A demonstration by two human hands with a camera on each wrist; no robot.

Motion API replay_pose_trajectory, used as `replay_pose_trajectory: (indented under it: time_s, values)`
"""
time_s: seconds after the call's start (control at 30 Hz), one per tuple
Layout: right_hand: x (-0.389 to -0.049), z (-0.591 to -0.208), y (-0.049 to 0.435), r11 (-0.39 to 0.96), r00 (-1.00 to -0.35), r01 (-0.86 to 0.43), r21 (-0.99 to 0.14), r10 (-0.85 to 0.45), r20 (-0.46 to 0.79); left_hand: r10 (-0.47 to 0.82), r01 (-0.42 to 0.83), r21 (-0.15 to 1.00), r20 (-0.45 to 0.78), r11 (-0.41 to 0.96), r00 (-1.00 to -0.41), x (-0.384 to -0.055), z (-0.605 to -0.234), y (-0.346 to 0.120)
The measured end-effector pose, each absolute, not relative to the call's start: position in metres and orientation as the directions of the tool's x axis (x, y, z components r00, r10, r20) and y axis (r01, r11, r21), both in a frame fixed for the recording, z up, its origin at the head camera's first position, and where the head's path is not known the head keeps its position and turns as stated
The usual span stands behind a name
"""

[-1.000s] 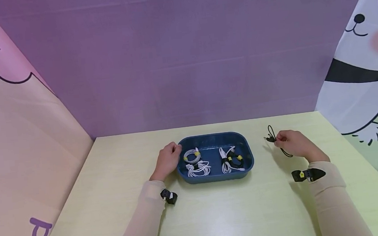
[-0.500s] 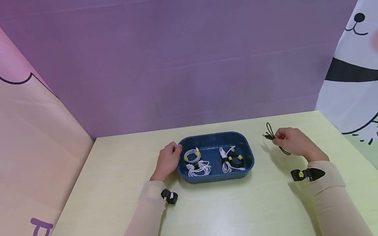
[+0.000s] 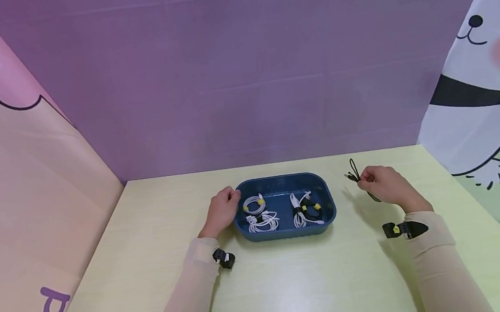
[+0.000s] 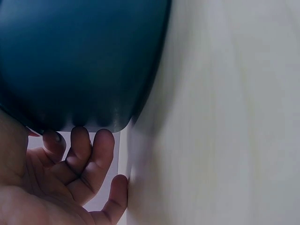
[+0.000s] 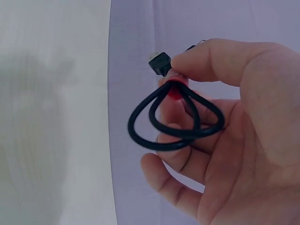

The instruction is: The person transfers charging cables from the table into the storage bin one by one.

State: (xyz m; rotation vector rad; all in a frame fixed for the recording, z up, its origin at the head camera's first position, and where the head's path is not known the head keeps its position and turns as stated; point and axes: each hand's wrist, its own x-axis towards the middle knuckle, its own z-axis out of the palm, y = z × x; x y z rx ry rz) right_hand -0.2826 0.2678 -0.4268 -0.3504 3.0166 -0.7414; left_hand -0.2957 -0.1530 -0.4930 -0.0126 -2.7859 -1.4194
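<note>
At the left end of a blue tray (image 3: 286,234), my left hand (image 3: 222,212) grips the rim. In the left wrist view, curled fingertips (image 4: 104,137) press against the tray's outer wall, and the thumb is mostly hidden. Right of the tray, my right hand (image 3: 385,186) pinches a coiled black cable (image 3: 355,170) above the table. The right wrist view shows a red tie (image 5: 176,89) round the cable's middle, its loops hanging below and a plug (image 5: 160,63) sticking out above. Thumb and forefinger hold it at the tie.
Inside the tray, two coiled white cables (image 3: 263,222) lie on the left. A white cable (image 3: 298,211) and a black cable with yellow ties (image 3: 312,212) lie on the right. A purple backdrop (image 3: 243,77) stands behind the pale table (image 3: 288,281), with printed cloths at both sides.
My right hand has moved slightly away from me and to the left, carrying the black cable. My left hand and the tray have stayed in place.
</note>
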Motion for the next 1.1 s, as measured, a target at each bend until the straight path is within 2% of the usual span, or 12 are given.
replay_pose_trajectory:
  time_s: [0.43, 1.1]
  values:
    - [-0.2821, -0.4236, 0.2638, 0.862, -0.980, -0.186, -0.472, -0.200, 0.020, 0.014, 0.055, 0.813, 0.058, 0.580, -0.998, -0.2964, -0.4952, -0.1538]
    - [-0.2798, -0.4204, 0.2575, 0.849, -0.977, -0.205, -0.486, -0.208, 0.049, 0.012, 0.045, 0.814, 0.046, 0.579, -0.999, -0.2966, -0.4934, -0.1539]
